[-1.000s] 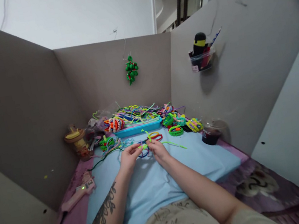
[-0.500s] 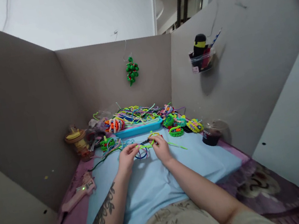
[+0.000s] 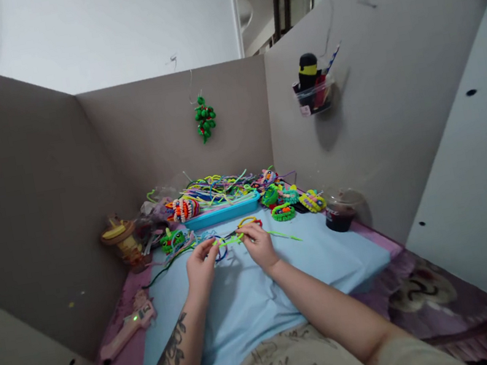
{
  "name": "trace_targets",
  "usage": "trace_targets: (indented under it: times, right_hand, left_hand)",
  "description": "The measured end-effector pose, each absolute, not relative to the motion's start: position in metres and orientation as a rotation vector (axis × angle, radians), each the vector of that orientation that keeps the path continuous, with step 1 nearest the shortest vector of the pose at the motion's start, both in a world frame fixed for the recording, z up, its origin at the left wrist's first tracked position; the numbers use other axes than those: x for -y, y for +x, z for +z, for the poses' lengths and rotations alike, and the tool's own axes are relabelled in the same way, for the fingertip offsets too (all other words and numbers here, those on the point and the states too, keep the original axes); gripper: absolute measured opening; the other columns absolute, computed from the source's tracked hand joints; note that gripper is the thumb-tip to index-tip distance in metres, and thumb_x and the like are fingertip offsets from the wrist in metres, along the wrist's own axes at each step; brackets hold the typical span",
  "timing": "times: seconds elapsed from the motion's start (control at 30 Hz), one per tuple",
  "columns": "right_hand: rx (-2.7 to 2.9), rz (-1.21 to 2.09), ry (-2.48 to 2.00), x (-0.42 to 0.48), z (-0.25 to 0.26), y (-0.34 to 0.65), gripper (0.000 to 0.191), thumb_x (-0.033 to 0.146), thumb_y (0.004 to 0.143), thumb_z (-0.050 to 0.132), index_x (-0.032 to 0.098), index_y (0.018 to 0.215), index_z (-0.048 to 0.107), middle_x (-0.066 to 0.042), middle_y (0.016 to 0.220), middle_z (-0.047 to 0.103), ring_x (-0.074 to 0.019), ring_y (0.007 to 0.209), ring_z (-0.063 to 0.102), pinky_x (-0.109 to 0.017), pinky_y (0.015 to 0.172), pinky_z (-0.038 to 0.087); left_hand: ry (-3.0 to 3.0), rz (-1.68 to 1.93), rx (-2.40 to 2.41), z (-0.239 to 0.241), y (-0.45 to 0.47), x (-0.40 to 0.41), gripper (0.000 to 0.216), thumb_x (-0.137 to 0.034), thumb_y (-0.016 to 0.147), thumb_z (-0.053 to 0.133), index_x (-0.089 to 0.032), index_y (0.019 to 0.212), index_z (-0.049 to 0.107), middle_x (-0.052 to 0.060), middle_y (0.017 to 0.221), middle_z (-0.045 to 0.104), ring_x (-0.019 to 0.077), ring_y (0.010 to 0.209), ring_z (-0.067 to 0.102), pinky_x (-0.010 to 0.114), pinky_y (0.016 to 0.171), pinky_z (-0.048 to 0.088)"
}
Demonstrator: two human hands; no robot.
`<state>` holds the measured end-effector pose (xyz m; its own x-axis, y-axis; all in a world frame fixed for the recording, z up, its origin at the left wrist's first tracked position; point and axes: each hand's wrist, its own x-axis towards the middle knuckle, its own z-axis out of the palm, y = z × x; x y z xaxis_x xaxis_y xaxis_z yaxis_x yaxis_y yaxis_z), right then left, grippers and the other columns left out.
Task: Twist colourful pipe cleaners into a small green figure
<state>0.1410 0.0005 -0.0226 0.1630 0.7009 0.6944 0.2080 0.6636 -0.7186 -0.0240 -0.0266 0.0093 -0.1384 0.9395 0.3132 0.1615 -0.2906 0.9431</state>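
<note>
Over the blue cloth [image 3: 313, 264], my left hand [image 3: 202, 264] is closed in a pinch on a thin lime-green cord [image 3: 287, 235]. A small blue and purple loop [image 3: 222, 252] hangs beside its fingertips. My right hand [image 3: 258, 245] is wrapped round a small tool with dark blades [image 3: 232, 233], apparently scissors, pointing left toward my left hand. A yellow and red curved part shows above the right fingers; whether it belongs to the tool is unclear. The lime-green cord runs between both hands, and its tail sticks out to the right.
Behind my hands stands a blue tray [image 3: 223, 213] heaped with coloured strands. Knotted colourful pieces [image 3: 283, 212] lie on its right. A cup of dark drink [image 3: 340, 216] stands at right. At left are a pink glue gun [image 3: 128, 332] and a lidded cup [image 3: 124, 246]. Grey panels enclose three sides.
The view has turned slightly right, so the scene sits further left. Both hands keep their pinch on the cord; the blue and purple loop now shows less openly beside the left fingertips.
</note>
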Motion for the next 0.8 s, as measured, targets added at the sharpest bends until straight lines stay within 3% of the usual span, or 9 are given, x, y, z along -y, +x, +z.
trace_targets:
  times: [0.47,0.63,0.8]
  right_hand:
    - [1.275,0.931,-0.780,-0.007,-0.029,0.127,0.014,0.028,0.071,0.058,0.019,0.076,0.067,-0.001,0.064,0.062,-0.0136,0.059,0.057,-0.026,0.057,0.047]
    - [1.210,1.111,-0.816,-0.011,-0.033,0.127,0.021,0.035,0.066,0.064,0.019,0.079,0.063,0.003,0.056,0.057,-0.0093,0.044,0.047,-0.021,0.041,0.036]
    - [1.252,1.130,-0.807,-0.008,-0.034,0.126,0.020,0.034,0.065,0.065,0.021,0.077,0.057,0.006,0.054,0.052,-0.0075,0.040,0.040,-0.021,0.040,0.032]
  left_hand:
    - [1.413,1.386,-1.183,-0.011,-0.034,0.021,0.039,-0.041,0.061,0.069,-0.015,0.089,0.065,0.007,0.085,0.070,0.0185,0.074,0.064,0.027,0.066,0.049]
    - [1.514,1.343,-1.119,-0.020,-0.029,0.019,0.038,-0.039,0.065,0.067,-0.014,0.094,0.065,0.007,0.086,0.069,0.0176,0.076,0.062,0.027,0.068,0.049]
    - [1.559,1.368,-1.130,-0.020,-0.030,0.016,0.034,-0.039,0.066,0.066,-0.016,0.090,0.066,0.007,0.087,0.068,0.0178,0.077,0.062,0.027,0.069,0.048]
